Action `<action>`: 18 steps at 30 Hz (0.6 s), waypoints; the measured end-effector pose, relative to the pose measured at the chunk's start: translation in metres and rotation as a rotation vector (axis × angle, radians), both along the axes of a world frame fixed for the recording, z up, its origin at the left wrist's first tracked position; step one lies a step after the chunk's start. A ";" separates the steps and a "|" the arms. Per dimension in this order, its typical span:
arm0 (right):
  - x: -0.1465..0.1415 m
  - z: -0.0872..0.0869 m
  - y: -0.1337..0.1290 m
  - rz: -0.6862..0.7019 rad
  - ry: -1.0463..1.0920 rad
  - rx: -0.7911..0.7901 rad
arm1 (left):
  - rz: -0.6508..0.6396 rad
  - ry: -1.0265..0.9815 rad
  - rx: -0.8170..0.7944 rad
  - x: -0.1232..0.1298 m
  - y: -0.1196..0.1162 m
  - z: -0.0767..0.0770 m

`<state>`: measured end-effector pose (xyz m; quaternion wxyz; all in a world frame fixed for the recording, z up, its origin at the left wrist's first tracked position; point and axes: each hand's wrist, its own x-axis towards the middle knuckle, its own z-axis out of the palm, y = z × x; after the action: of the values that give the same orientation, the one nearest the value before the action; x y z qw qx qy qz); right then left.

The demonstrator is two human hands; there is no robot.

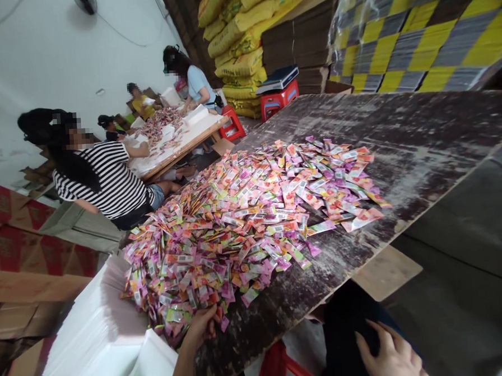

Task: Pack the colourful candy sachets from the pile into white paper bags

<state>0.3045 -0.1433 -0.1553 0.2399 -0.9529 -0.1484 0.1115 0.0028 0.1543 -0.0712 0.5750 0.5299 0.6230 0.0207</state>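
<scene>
No word or number can be read clearly. Small barcodes [278, 229] stand on many sachets [240, 212] heaped on the tabletop [425, 145], their digits too small to make out. Beyond its far edge, the stacked yellow sacks [244, 67] bear blurred printed lettering; past its left edge, red-panelled cartons [5, 246] carry faint characters, likewise illegible.

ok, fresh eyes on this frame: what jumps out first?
The big heap of small, colourful packets spread over the dark, scuffed table, with the person's left hand at its near edge. Then the yellow-and-grey checkered stack at the upper right, beside piled yellow sacks at top centre. At lower left, a tall white stack stands out too.
</scene>
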 end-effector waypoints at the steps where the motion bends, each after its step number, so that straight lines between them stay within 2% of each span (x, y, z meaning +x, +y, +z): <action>1: 0.000 0.001 0.000 -0.001 -0.001 0.000 | 0.002 0.000 0.000 0.000 0.000 0.000; 13: -0.001 -0.004 0.000 -0.004 0.011 0.006 | 0.011 -0.028 0.008 -0.004 0.001 -0.007; 18: -0.002 -0.007 0.000 -0.005 0.024 -0.011 | 0.024 -0.034 0.010 -0.002 0.000 -0.005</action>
<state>0.3028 -0.1434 -0.1619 0.2366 -0.9532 -0.1426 0.1230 0.0011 0.1544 -0.0760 0.5825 0.5249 0.6193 0.0396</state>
